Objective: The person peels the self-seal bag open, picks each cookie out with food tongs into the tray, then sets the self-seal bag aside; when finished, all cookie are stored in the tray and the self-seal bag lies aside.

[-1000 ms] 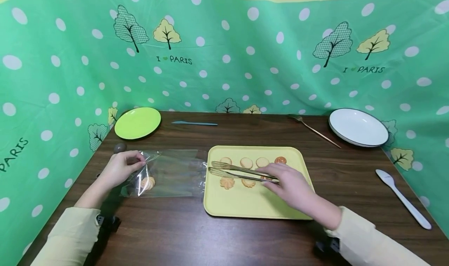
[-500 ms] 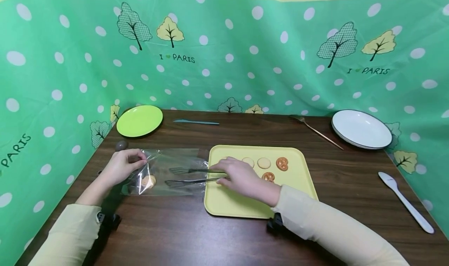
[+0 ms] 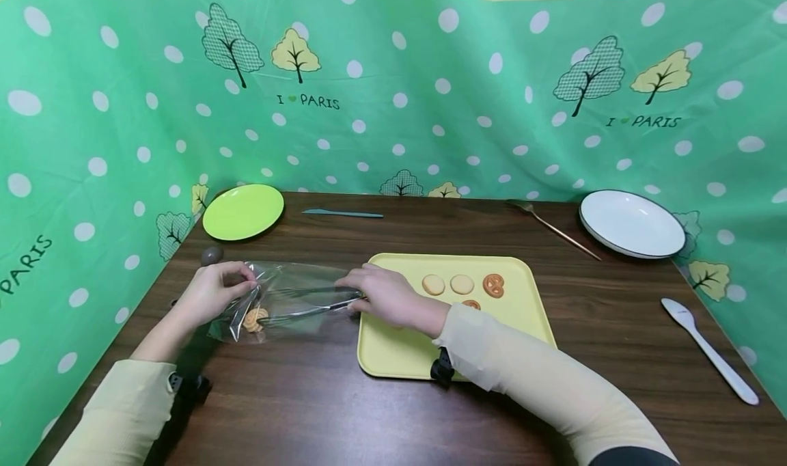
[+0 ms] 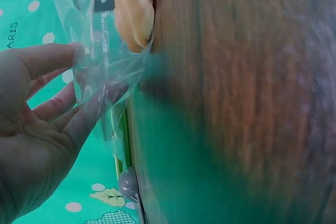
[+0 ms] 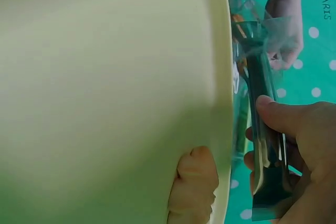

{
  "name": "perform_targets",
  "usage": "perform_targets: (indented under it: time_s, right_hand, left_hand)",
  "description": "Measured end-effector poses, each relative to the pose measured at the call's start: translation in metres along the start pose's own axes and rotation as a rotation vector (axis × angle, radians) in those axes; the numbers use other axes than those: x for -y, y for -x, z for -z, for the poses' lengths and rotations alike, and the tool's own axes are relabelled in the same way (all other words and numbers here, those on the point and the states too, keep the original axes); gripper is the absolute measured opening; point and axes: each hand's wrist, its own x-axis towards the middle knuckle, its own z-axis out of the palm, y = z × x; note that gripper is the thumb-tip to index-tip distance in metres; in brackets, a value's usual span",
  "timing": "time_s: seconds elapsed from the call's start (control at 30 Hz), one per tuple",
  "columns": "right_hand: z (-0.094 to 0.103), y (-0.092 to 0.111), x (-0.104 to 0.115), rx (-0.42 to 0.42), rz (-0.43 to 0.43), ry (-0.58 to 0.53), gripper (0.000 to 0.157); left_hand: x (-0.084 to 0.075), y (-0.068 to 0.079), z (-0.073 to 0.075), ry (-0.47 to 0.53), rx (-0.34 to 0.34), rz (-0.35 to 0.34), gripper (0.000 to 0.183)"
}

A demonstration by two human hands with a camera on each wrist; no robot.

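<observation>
My left hand (image 3: 215,292) pinches the closed end of a clear plastic bag (image 3: 301,275), lifting it a little. Inside the bag, near that hand, sits a ridged cookie (image 3: 254,319); the left wrist view shows the cookie (image 4: 134,13) close up by the fingers. With my right hand (image 3: 390,298) I grip metal tongs (image 3: 332,307), thumb on one side and fingers on the other. The tongs reach into the bag through its right end, arms apart, one tip overlapping the cookie in the head view. In the right wrist view the tongs (image 5: 262,87) run lengthwise within the film.
A yellow tray (image 3: 393,367) to the right bears round cookies (image 3: 462,284) and pretzel cookies (image 3: 493,285), some hidden by my right arm. Behind stand a green plate (image 3: 243,212), blue knife (image 3: 342,214), fork (image 3: 556,230) and white dish (image 3: 632,224). A white spreader (image 3: 710,350) lies far right.
My right hand has swept left from above the tray, taking the tongs into the bag. The left hand has kept its hold; the bag's film has shifted around the tongs.
</observation>
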Motion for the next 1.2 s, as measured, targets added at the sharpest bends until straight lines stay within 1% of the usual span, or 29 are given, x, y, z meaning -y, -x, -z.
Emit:
perform_targets:
  time_s: [0.17, 0.37, 0.47, 0.67, 0.8, 0.97, 1.13, 1.2]
  right_hand:
    - [-0.004, -0.007, 0.003, 0.021, 0.0, 0.003, 0.042]
    - [-0.007, -0.013, 0.006, 0.024, 0.01, 0.008, 0.043]
    - [-0.009, -0.016, 0.007, 0.025, 0.01, 0.011, 0.043]
    - [-0.01, -0.019, 0.009, 0.028, 0.018, 0.02, 0.041]
    - [-0.008, -0.017, 0.008, 0.019, 0.015, 0.021, 0.04]
    - [-0.003, -0.009, 0.003, 0.019, -0.004, 0.01, 0.039]
    - [0.004, 0.004, -0.005, 0.024, -0.032, 0.006, 0.039]
    - [0.007, 0.01, -0.008, 0.014, -0.041, 0.003, 0.038]
  left_hand:
    - [0.001, 0.0, -0.002, -0.008, -0.004, -0.012, 0.01]
    - [0.001, 0.001, -0.002, -0.015, -0.016, -0.036, 0.009]
    - [0.0, 0.001, -0.002, -0.009, -0.01, -0.03, 0.008]
    - [0.0, 0.0, -0.002, 0.006, 0.02, 0.005, 0.006]
    - [0.0, -0.001, -0.002, 0.005, 0.024, 0.014, 0.006]
    - [0.0, 0.0, -0.002, -0.015, -0.003, 0.003, 0.008]
    - [0.003, 0.0, -0.001, -0.03, -0.011, -0.006, 0.009]
    - [0.004, 0.0, 0.0, -0.033, -0.01, -0.006, 0.009]
